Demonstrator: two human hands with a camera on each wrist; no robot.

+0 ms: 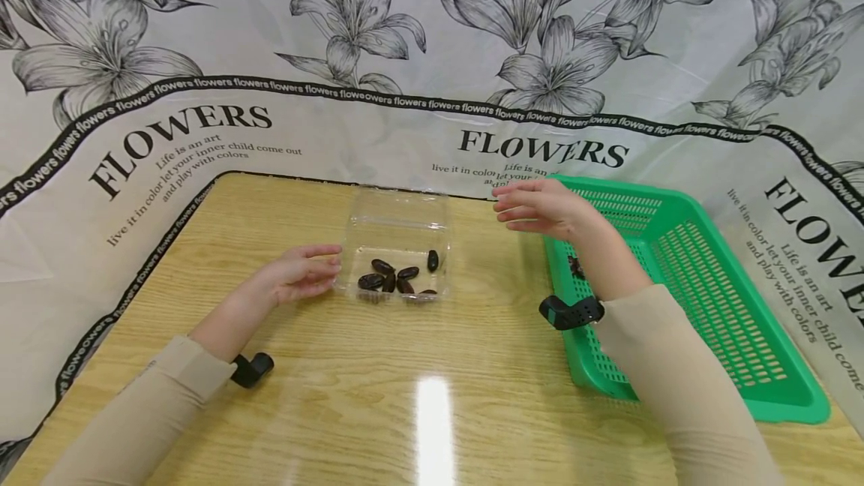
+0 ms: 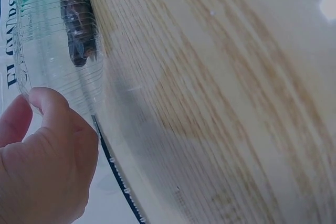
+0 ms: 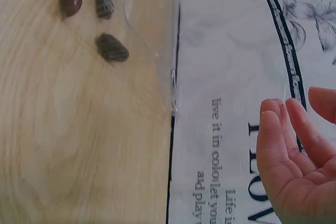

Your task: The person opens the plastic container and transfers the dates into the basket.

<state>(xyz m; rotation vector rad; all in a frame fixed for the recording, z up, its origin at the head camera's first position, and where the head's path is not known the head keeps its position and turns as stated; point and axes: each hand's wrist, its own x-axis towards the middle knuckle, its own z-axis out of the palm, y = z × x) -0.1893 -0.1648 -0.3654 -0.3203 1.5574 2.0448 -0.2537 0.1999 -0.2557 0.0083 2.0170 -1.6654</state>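
A clear plastic clamshell box point(image 1: 398, 227) stands on the table with its lid raised at the back. Several dark brown, shiny dates point(image 1: 382, 266) lie in its base; through the clear wall they also show as a dark row point(image 2: 79, 22) in the left wrist view. My left hand point(image 1: 307, 274) is at the box's left side, fingertips right at its edge, fingers loosely extended. My right hand point(image 1: 540, 208) hovers in the air between the box and the green basket point(image 1: 729, 306), fingers nearly straight and holding nothing.
The green slatted basket takes up the table's right side, with a small dark item point(image 1: 576, 267) inside near its left wall. A flower-printed cloth point(image 1: 378, 133) hangs behind the wooden table point(image 1: 351, 381). A black strap point(image 1: 570, 313) hangs from my right wrist.
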